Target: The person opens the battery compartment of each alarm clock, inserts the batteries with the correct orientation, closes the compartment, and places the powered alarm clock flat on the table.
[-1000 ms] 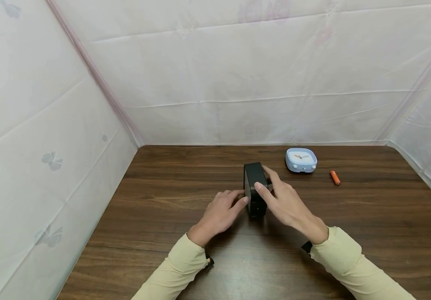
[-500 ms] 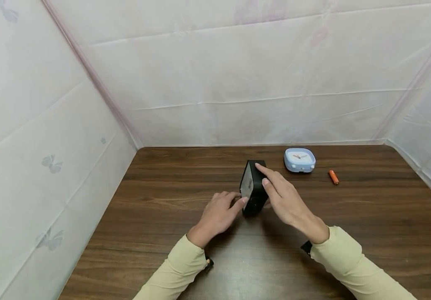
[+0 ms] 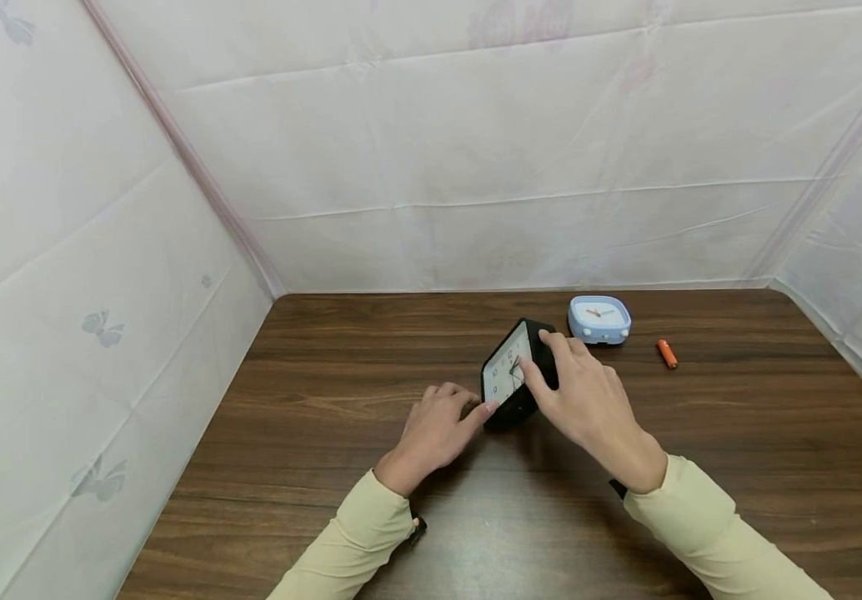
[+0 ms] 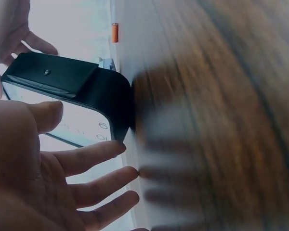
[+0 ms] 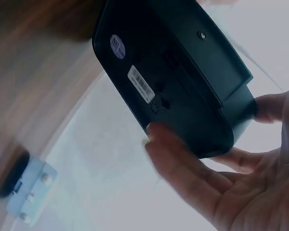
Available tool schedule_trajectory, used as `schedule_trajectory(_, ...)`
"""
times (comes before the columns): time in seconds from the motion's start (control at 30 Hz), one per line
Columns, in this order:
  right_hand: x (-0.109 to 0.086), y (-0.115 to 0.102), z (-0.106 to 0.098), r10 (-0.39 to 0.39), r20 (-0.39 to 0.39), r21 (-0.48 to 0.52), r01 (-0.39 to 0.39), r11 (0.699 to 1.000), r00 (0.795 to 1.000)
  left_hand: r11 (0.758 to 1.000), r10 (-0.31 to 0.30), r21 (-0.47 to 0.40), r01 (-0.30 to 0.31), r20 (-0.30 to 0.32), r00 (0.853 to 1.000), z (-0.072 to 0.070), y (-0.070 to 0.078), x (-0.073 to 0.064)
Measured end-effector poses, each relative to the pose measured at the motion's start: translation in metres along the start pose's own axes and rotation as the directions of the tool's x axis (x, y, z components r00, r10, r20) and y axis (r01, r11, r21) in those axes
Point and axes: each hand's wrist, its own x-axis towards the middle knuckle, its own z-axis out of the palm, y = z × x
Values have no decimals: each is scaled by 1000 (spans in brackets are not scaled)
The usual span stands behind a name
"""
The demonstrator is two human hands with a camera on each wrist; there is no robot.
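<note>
A black square clock (image 3: 508, 373) with a white face stands tilted on the table, its face turned to the left. My right hand (image 3: 592, 400) grips its upper right part, thumb over the face and fingers behind. In the right wrist view, the back of the black clock (image 5: 178, 91) shows a barcode label (image 5: 141, 84) and a round sticker (image 5: 117, 46). My left hand (image 3: 438, 425) is at the lower left edge with fingers extended. In the left wrist view, its index fingertip (image 4: 118, 147) meets the clock's corner, and the thumb lies over the face.
A light blue clock (image 3: 599, 320) lies face up at the back, right of the black one. Farther right an orange battery (image 3: 667, 354) lies on the dark wooden table (image 3: 326, 350). Pale sheet walls (image 3: 431, 167) rise behind and at both sides.
The black clock has turned and tipped to the right, so its face shows more. My right hand has moved right with it and shifted its hold; the left hand has hardly moved.
</note>
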Motion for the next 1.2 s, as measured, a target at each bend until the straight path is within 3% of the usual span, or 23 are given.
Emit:
schedule_trajectory(0.37, -2, 1, -5, -67, -75, -194, 51, 980, 995, 998, 5, 57, -5, -3, 1000, 4, -2, 1)
schedule_trajectory(1.2, -2, 8, -7, -124, -59, -288, 102, 952, 991, 998, -1, 68, 0, 23, 1000, 5, -6, 2)
